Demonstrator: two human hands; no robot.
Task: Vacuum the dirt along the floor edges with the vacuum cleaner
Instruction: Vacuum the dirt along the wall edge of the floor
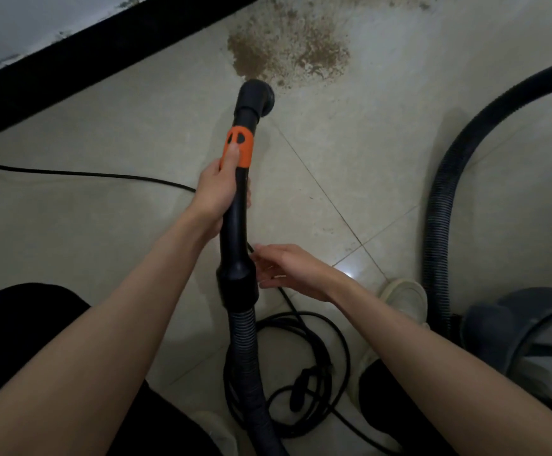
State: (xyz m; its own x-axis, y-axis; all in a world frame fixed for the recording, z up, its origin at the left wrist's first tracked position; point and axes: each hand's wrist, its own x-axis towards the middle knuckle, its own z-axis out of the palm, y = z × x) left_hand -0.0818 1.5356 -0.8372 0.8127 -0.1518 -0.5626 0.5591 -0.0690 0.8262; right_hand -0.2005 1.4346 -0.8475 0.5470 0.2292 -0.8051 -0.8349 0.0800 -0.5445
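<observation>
One hand, my left, grips the black plastic vacuum wand, steering its nozzle toward brown dirt; my right hand hovers nearby, fingers relaxed, holding nothing.

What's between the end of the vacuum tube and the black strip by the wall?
In the head view, only bare pale floor tile lies between the nozzle and the black baseboard; the dirt patch sits ahead and to the right.

An indoor room, probably in a home, is being shown. A floor of pale glossy tiles with thin grout lines is being met by a black skirting board below a scuffed white wall. A canister vacuum body is being seen at right.
</observation>
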